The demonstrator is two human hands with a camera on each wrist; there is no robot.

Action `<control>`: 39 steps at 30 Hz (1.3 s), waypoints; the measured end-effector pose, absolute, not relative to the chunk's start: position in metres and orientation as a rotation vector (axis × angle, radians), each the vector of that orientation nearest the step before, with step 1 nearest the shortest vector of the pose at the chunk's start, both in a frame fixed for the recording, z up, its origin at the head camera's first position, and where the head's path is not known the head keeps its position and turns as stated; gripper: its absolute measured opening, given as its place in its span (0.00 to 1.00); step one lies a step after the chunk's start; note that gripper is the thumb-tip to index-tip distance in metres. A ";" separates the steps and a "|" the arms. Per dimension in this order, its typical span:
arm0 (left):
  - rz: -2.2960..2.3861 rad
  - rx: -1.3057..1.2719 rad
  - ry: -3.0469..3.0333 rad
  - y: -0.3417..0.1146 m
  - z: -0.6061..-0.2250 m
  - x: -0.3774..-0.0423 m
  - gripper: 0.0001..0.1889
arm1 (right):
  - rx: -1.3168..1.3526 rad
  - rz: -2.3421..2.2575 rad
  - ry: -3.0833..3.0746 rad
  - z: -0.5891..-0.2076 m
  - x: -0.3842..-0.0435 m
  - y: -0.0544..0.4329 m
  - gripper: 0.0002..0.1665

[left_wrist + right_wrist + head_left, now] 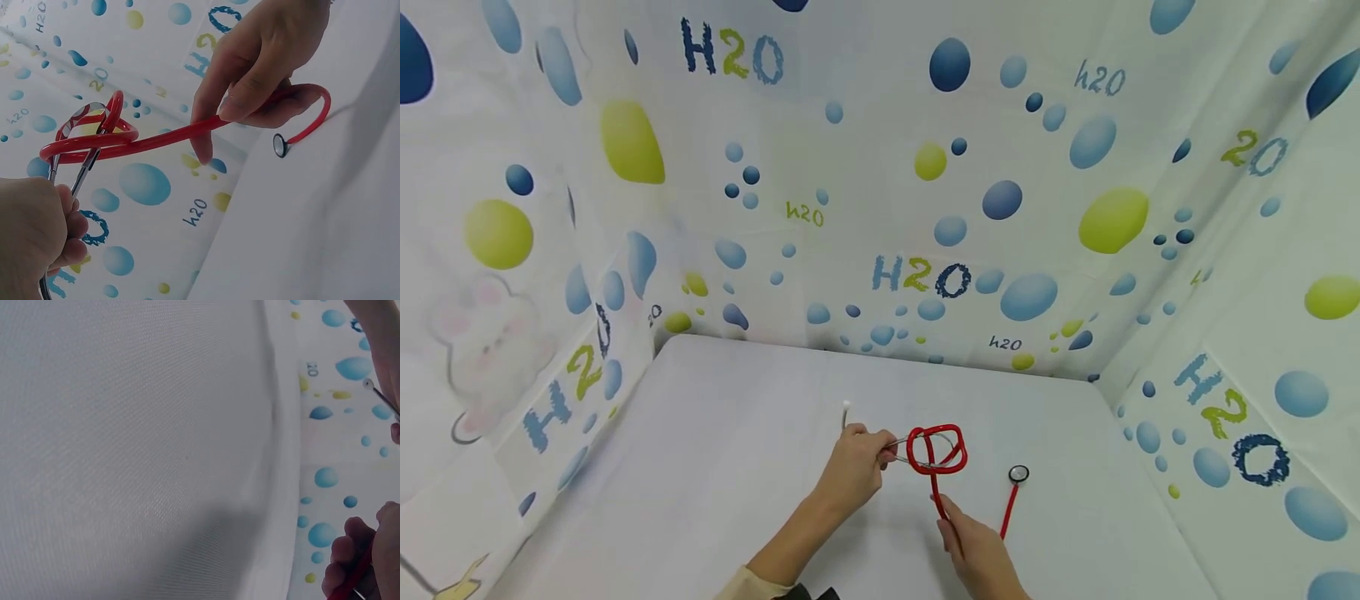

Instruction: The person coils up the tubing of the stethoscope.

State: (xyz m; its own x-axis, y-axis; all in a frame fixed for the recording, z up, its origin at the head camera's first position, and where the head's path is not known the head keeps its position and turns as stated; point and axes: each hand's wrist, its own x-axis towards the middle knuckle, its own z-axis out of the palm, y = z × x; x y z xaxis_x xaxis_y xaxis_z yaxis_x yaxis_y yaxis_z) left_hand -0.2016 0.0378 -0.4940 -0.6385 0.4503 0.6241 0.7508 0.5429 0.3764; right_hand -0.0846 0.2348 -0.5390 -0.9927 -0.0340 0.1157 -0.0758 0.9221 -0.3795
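A stethoscope with red tubing [169, 136] and metal ear tubes [81, 178] is held up between both hands. My left hand [852, 467] grips the metal ear tubes; one pale ear tip [846, 406] sticks out beyond it. The red tube is wound in loops around the metal tubes, just right of that hand. With thumb and fingers, my right hand [976, 550] pinches the single red tube below the loops. Past this hand the tube bends round to the round chest piece [1018, 474], which lies to its right. In the right wrist view the red tube [355, 575] shows only in part.
A white table surface [737, 417] spreads beneath the hands. White curtains [865, 167] printed with blue and green drops and H2O lettering stand behind and at both sides. A faint bear-like drawing [493, 350] shows at the left.
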 end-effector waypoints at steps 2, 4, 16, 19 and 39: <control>-0.874 -0.977 -2.324 0.037 -0.495 -0.202 0.05 | 0.120 0.556 -2.973 -0.540 -0.082 0.233 0.26; -0.873 -0.977 -2.320 0.037 -0.495 -0.203 0.05 | 0.159 0.566 -3.009 -0.539 -0.080 0.231 0.29; -0.855 -0.957 -2.309 0.038 -0.494 -0.214 0.05 | 0.219 0.676 -3.058 -0.532 -0.079 0.229 0.25; -0.857 -0.952 -2.307 0.038 -0.493 -0.216 0.04 | 0.206 0.576 -3.051 -0.530 -0.081 0.231 0.26; -0.813 -0.938 -2.368 0.038 -0.503 -0.219 0.04 | 0.287 0.497 -3.058 -0.524 -0.073 0.219 0.19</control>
State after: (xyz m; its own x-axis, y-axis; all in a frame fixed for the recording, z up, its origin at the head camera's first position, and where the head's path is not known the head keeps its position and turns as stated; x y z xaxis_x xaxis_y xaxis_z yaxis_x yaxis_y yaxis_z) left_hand -0.2186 0.0375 -0.5030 -0.6595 0.4508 0.6016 0.7253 0.5919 0.3515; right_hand -0.0727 0.2189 -0.5238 -0.9825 -0.1763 0.0594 -0.1861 0.9320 -0.3111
